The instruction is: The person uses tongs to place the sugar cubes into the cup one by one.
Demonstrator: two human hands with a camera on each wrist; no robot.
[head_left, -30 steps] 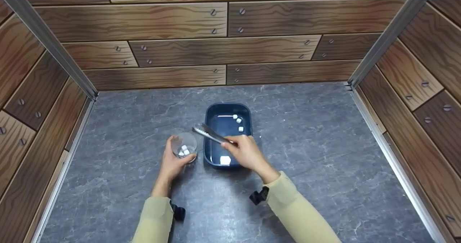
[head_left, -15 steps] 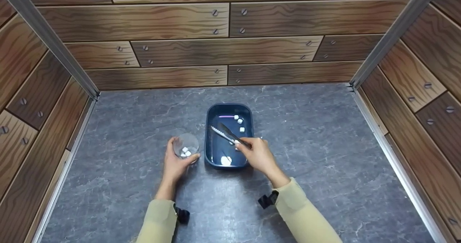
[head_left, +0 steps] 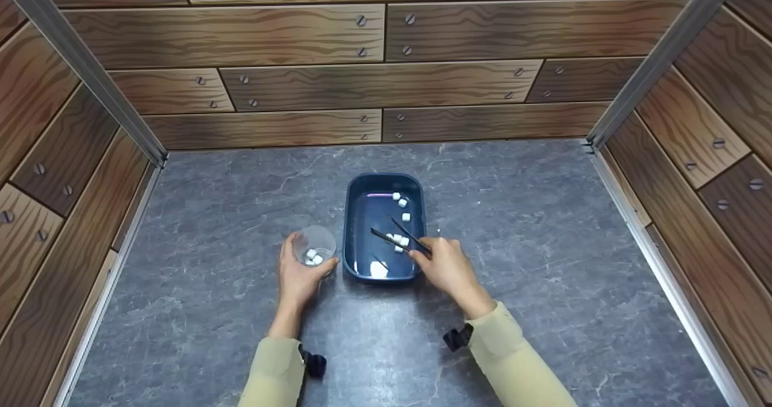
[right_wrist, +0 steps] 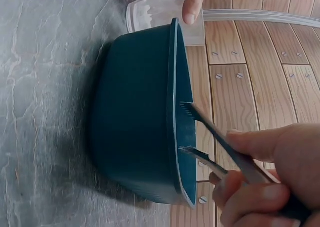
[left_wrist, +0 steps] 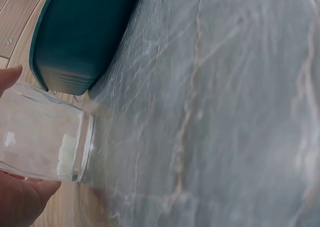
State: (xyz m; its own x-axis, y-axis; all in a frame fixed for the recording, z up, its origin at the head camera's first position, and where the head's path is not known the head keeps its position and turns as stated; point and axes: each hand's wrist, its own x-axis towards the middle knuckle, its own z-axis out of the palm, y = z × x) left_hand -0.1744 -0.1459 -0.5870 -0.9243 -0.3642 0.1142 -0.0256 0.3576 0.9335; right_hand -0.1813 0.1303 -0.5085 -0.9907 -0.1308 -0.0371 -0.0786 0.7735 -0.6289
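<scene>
My left hand (head_left: 301, 277) holds a clear glass (head_left: 315, 242) standing left of the bin, thumb and fingers on opposite sides of it. A few white cubes (left_wrist: 66, 154) lie at the glass's bottom. With my right hand (head_left: 449, 268) I grip metal tongs (right_wrist: 227, 147), their serrated tips spread apart and reaching over the rim of a dark blue rectangular bin (head_left: 353, 214). Below the tongs, several white cubes (head_left: 398, 238) sit clustered inside the bin. Other white cubes (head_left: 402, 202) lie along its far right side. Nothing shows between the tong tips in the right wrist view.
Everything stands on a grey marbled surface (head_left: 241, 196). Wood-patterned panels (head_left: 301, 84) enclose it at the back and both sides, with metal strips (head_left: 627, 208) along the side edges. The bin's wall (right_wrist: 135, 102) rises between the glass and my right hand.
The tongs have moved from beside the glass, rightward and back over the bin, and their arms have spread apart. My left hand keeps hold of the glass, nearly in place.
</scene>
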